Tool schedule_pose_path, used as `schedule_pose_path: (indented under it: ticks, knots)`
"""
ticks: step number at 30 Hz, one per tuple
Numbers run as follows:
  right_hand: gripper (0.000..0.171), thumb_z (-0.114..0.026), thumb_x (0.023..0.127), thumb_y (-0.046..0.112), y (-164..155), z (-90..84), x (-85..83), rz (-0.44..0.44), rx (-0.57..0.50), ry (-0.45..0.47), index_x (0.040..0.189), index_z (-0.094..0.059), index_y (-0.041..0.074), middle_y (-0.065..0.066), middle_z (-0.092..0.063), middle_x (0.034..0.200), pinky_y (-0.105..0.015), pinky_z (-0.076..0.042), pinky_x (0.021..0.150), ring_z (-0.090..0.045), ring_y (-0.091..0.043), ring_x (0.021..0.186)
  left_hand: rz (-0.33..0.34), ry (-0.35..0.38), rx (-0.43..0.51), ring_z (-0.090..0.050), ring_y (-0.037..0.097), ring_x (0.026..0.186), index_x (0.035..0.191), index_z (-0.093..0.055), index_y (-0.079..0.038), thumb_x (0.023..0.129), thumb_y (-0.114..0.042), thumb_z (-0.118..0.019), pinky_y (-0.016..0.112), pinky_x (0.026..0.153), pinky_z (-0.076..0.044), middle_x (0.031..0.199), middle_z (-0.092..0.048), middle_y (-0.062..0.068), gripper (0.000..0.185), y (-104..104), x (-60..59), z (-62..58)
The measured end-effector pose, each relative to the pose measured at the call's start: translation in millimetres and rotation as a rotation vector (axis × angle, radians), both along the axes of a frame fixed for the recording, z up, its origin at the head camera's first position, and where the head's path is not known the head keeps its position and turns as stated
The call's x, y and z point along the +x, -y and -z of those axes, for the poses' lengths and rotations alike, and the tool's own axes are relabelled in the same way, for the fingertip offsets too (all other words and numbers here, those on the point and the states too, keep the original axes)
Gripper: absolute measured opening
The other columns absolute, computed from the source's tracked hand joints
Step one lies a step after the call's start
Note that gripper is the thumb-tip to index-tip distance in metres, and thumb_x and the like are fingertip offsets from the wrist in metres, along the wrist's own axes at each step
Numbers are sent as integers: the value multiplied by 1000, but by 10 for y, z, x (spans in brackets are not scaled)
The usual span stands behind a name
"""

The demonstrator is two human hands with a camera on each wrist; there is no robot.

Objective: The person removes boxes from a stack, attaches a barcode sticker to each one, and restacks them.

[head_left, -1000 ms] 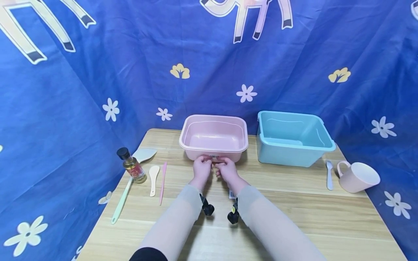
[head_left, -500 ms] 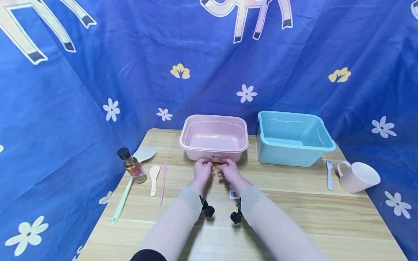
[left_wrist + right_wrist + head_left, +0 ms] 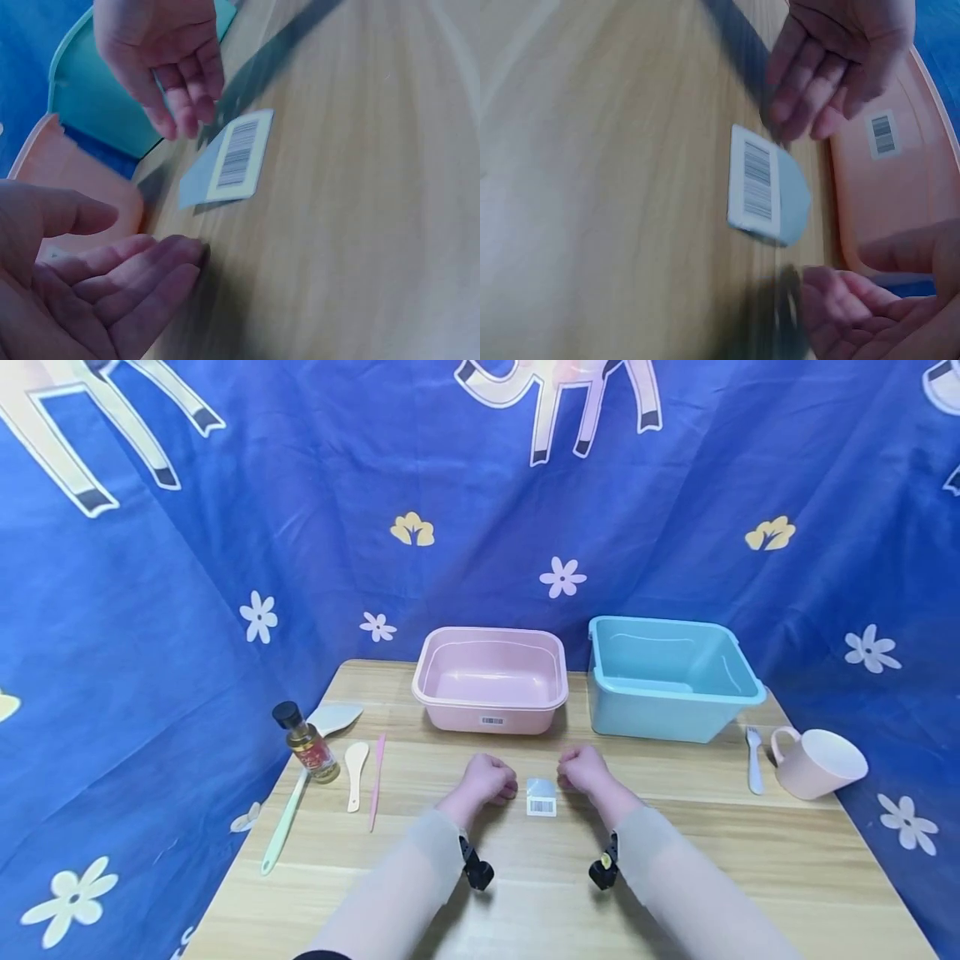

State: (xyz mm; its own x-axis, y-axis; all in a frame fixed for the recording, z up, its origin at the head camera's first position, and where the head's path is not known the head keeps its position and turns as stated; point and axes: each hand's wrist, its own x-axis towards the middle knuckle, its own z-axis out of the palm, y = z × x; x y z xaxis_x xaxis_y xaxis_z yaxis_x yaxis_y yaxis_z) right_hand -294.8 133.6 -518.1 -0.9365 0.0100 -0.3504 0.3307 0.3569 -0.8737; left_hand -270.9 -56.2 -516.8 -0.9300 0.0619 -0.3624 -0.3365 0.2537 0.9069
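Note:
A small label with a white barcode strip and a pale blue-grey part (image 3: 541,797) lies on the table between my two hands. My left hand (image 3: 486,779) is just left of it, fingers loosely curled around nothing. On its other side my right hand (image 3: 585,769) is likewise relaxed and holds nothing. Both wrist views show the label (image 3: 232,159) apart from the fingers, one edge lifted with a shadow beneath. Behind the hands stands the pink basin (image 3: 491,720), a barcode sticker on its front wall (image 3: 883,136).
At right are a teal bin (image 3: 660,714), a light blue fork (image 3: 754,762) and a pink mug (image 3: 813,768) on its side. Leftward lie a spatula (image 3: 281,835), a bottle (image 3: 311,750), a white spoon (image 3: 354,777) and a thin pink stick (image 3: 377,783).
Both hands have left the pink basin's front, drawn back toward the person and moved apart. The label, earlier mostly hidden under the right forearm, now shows fully between them.

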Motion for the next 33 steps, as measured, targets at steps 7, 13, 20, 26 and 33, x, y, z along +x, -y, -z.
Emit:
schedule_pose_path:
  ticks: [7, 13, 20, 26, 33]
  knots:
    - [19, -74, 77, -5, -18, 65, 181, -110, 114, 25, 81, -56, 1, -10, -59, 74, -34, -55, 56, -59, -19, 60, -20, 15, 28, -70, 33, 78, 102, -65, 14, 86, 5, -61, 40, 66, -59, 87, -70, 24, 19, -79, 93, 76]
    - [34, -86, 72, 8, 89, 194, 251, -167, 303, -108, 80, -53, 5, -6, -52, 74, -30, -45, 58, -52, -20, 65, -40, 25, 20, -69, 26, 73, 102, -66, 11, 87, 5, -65, 36, 62, -58, 83, -70, 19, 16, -133, 119, 132]
    - [36, -86, 72, 10, 104, 225, 306, -163, 356, -178, 78, -51, 6, -5, -51, 72, -32, -42, 63, -50, -23, 69, -26, 22, 5, -63, 17, 60, 94, -67, 8, 83, 8, -67, 29, 54, -56, 73, -67, 13, 11, -182, 127, 211]
    - [31, -84, 74, 8, 78, 217, 339, -137, 306, -181, 80, -53, 4, -5, -50, 71, -32, -41, 62, -50, -22, 68, -37, 17, -12, -60, 14, 57, 92, -65, 7, 83, 8, -68, 25, 51, -53, 72, -65, 10, 10, -212, 144, 219]
    - [20, -77, 82, 6, 54, 148, 428, -142, 165, -253, 78, -57, 6, -3, -52, 67, -27, -43, 50, -50, -15, 56, -84, -32, 6, -60, 14, 57, 85, -67, 5, 84, 7, -67, 24, 52, -52, 71, -65, 10, 3, -248, 166, 157]
